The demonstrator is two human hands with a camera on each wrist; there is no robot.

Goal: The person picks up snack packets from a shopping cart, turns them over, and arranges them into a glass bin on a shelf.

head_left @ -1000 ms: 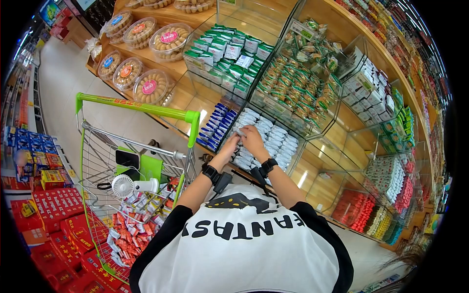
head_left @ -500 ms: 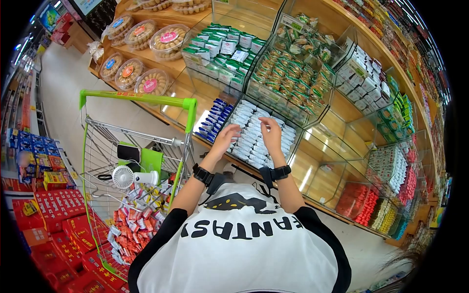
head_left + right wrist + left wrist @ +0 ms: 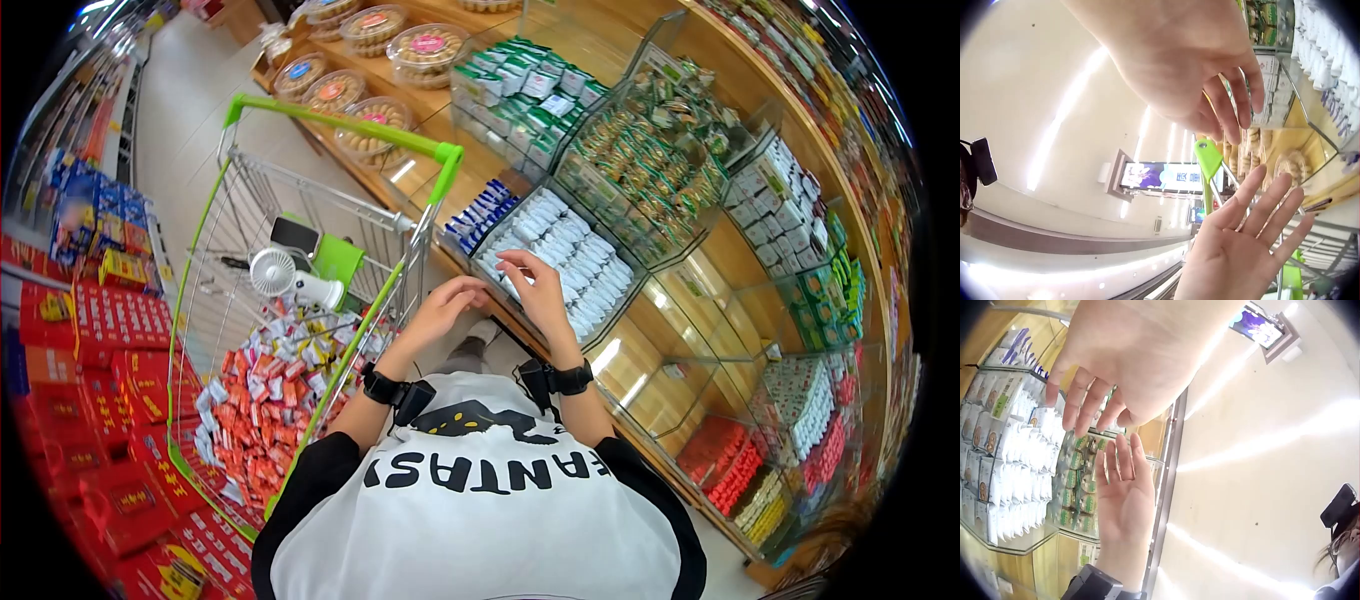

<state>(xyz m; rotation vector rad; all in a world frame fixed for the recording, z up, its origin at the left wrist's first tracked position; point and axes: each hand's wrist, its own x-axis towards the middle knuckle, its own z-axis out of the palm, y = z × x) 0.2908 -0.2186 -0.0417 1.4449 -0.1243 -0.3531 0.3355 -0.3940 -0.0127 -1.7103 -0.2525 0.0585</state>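
In the head view, a glass bin of white wrapped packets lies just beyond my hands. My left hand hovers between the shopping cart and the bin's near edge, its fingers loosely bent and nothing in them. My right hand is raised over the near side of the bin, fingers relaxed, also holding nothing. Both wrist views show the two palms apart, with bare fingers. In the left wrist view the packets stand in rows behind glass, left of the hands.
A green-handled shopping cart stands at the left, with red-wrapped sweets, a small white fan and a phone. Blue packets and green-white packets fill neighbouring bins. Round cookie tubs line the back shelf.
Both hands were together in the white packets, then parted and drew back toward my body, the left one out past the bin's edge. The head view has shifted, moving cart and shelves within it.
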